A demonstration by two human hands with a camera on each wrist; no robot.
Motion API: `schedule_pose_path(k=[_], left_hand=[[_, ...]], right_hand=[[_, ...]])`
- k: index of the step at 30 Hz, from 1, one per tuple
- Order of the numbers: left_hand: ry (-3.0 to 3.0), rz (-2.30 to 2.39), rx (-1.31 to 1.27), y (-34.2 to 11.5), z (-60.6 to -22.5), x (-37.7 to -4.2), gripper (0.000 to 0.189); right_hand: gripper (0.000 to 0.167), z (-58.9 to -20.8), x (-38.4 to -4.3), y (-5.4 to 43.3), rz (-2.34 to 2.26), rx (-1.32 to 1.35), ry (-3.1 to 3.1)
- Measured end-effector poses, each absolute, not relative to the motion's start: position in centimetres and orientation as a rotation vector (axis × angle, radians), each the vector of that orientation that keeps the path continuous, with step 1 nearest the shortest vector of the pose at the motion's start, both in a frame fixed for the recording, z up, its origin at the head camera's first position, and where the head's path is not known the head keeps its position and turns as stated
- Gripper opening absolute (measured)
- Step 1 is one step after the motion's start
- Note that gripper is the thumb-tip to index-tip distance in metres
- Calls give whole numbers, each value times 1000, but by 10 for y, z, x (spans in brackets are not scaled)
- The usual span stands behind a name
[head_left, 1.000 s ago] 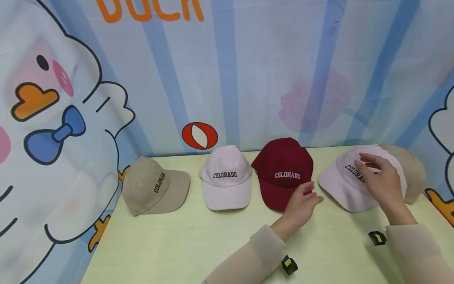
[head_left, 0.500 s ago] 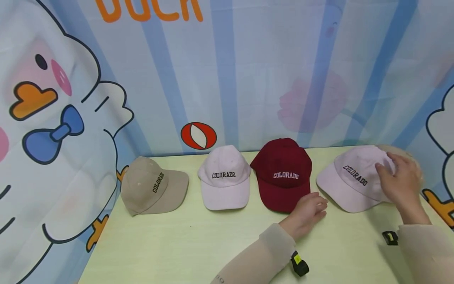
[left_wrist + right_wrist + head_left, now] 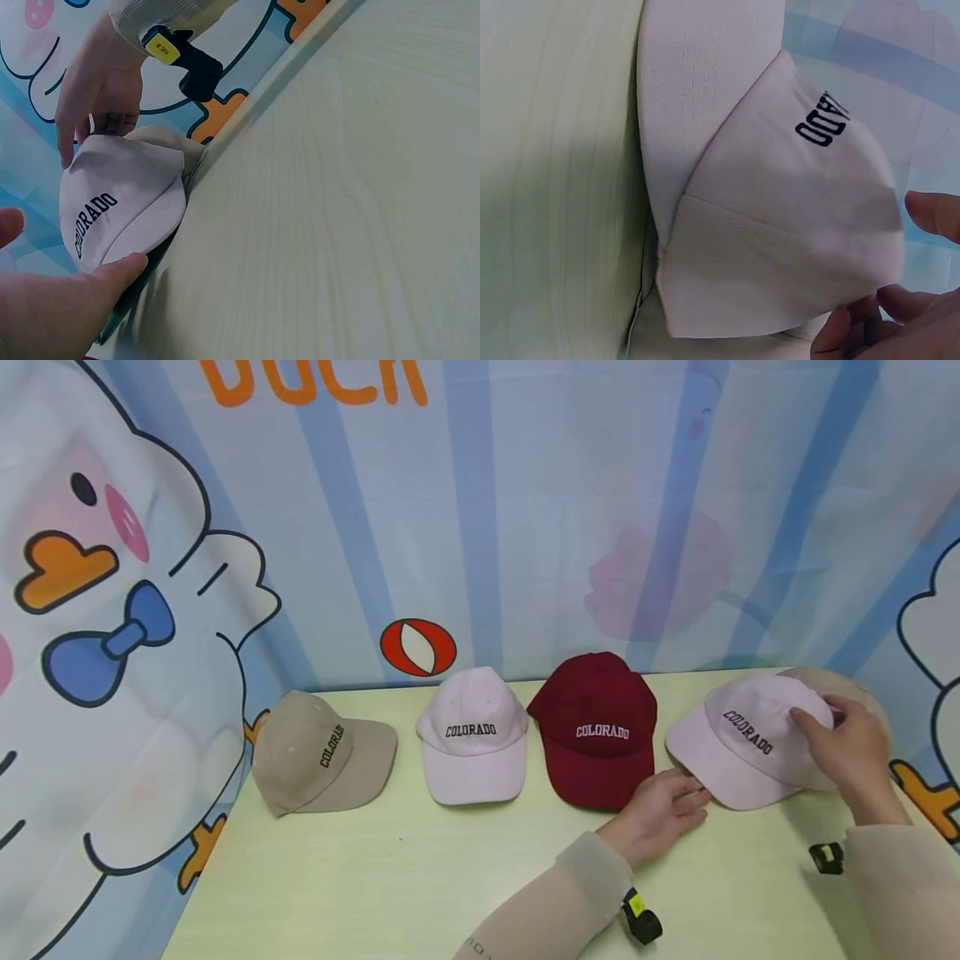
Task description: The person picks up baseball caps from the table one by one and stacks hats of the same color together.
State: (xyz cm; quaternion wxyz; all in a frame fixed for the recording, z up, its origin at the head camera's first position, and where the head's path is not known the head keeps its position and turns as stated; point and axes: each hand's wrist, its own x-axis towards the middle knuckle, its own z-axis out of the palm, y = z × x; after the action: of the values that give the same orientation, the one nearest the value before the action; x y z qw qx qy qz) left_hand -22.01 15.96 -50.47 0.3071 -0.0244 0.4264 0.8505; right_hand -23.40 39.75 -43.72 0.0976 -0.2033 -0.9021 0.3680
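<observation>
A pale pink baseball cap [image 3: 757, 727] with dark COLORADO lettering lies at the right, overlapping a tan cap [image 3: 866, 693] behind it. My right hand [image 3: 855, 752] is at the back of the pink cap's crown. In the right wrist view its fingers [image 3: 836, 330] curl at the cap's rear edge, while the thumb [image 3: 934, 214] stands beside the crown. My left hand [image 3: 663, 810] has its fingers loosely extended, fingertips right at the pink cap's brim [image 3: 154, 221]. A dark red cap [image 3: 600, 735] sits just left of that hand, its brim partly overlapped by it.
Farther left on the pale wooden table [image 3: 360, 885] are another pale pink cap [image 3: 474, 735] and a tan cap [image 3: 322, 756] turned sideways. A printed cartoon cloth [image 3: 525, 527] hangs behind the table's back edge. Each sleeve carries a small black device [image 3: 641, 918] at the wrist.
My right hand moved right across the pink cap's crown to its back and took hold there; the crown sits slightly lower. My left hand slid right from the red cap toward the pink brim.
</observation>
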Motion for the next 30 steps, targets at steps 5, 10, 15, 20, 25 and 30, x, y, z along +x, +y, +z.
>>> schedule_pose_path(k=[5,10,15,20,25,30], left_hand=[[1144,2250,-69,158,-503,-219,58],[1139,2253,-80,154,-501,-217,68],[1136,2259,-73,147,-497,-215,66],[1127,2239,-4,140,-493,-213,62],[1104,2215,62,133,-488,-208,59],[1146,2161,141,126,-479,-206,55]], right_hand=[[86,-439,-234,401,1222,-638,-2677],[99,-435,-231,405,1355,-648,-2704],[96,-430,-230,405,1405,-640,-2689],[85,-425,-232,402,1341,-584,-2637],[64,-421,-228,397,1357,-412,-2555],[21,-414,-220,392,1514,-295,-2410]])
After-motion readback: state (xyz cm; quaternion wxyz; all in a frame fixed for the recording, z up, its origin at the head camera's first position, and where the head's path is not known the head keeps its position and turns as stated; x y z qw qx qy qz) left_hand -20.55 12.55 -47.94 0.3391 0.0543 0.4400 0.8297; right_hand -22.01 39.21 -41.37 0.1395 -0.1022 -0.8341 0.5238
